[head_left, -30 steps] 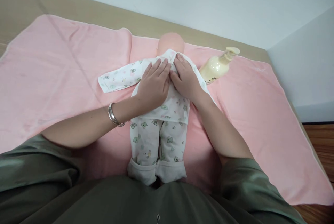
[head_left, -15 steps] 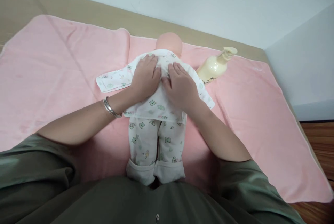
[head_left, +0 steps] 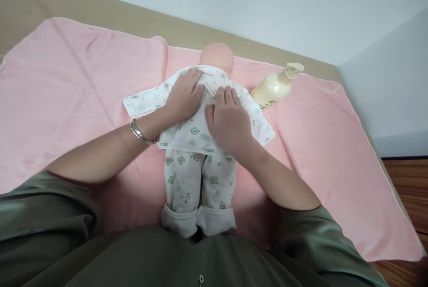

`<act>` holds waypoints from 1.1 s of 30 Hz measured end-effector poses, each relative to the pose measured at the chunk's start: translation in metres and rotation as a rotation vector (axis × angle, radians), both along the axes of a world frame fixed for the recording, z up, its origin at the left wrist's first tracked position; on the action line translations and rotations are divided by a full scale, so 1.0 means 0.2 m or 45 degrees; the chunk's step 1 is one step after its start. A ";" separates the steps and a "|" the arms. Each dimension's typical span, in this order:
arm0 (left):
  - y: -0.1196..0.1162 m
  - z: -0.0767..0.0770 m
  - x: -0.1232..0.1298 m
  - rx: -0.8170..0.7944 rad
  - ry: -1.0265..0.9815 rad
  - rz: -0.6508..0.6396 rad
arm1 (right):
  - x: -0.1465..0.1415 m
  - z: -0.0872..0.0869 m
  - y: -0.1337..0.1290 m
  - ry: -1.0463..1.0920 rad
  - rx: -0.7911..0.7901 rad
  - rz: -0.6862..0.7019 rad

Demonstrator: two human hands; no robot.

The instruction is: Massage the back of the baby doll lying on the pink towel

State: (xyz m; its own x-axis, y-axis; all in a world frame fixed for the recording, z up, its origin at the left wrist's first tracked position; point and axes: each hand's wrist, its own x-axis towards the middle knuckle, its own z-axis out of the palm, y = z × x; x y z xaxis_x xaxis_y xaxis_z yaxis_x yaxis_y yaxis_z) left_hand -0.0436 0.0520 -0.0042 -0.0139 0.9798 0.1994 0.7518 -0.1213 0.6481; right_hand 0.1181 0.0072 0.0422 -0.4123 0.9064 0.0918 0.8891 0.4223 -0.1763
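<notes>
A baby doll lies stretched out with its bald head at the far end. It wears a white printed top and matching trousers with turned-up cuffs. My left hand rests flat on the left upper part of the top, fingers toward the doll's shoulder. Flat on the right half of the top lies my right hand, its fingers pointing to the head and the thumb a little apart. Cloth wrinkles between the two hands. Both sleeves spread outward; whether arms fill them is hidden.
A pale yellow pump bottle lies tilted beside the doll's right-hand sleeve. Under everything spreads a pink blanket on a tan surface. A white wall stands behind, and brown wood shows at the right edge.
My right hand has slid slightly down the top, toward me. My left hand has shifted slightly left. The doll and bottle stay in place.
</notes>
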 end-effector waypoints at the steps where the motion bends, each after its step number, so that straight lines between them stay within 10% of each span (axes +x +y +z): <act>1: 0.01 0.00 0.00 0.008 0.009 0.007 | 0.00 0.00 -0.01 0.004 0.008 0.020; 12: -0.20 0.05 0.13 0.121 0.061 -0.130 | 0.09 -0.11 0.30 0.293 -0.053 0.156; 27: -0.05 -0.08 0.01 0.186 -0.154 -0.019 | -0.02 -0.08 0.00 0.197 0.067 0.099; 33: -0.05 -0.09 0.01 0.244 -0.125 -0.015 | 0.03 -0.11 0.21 0.252 -0.025 0.126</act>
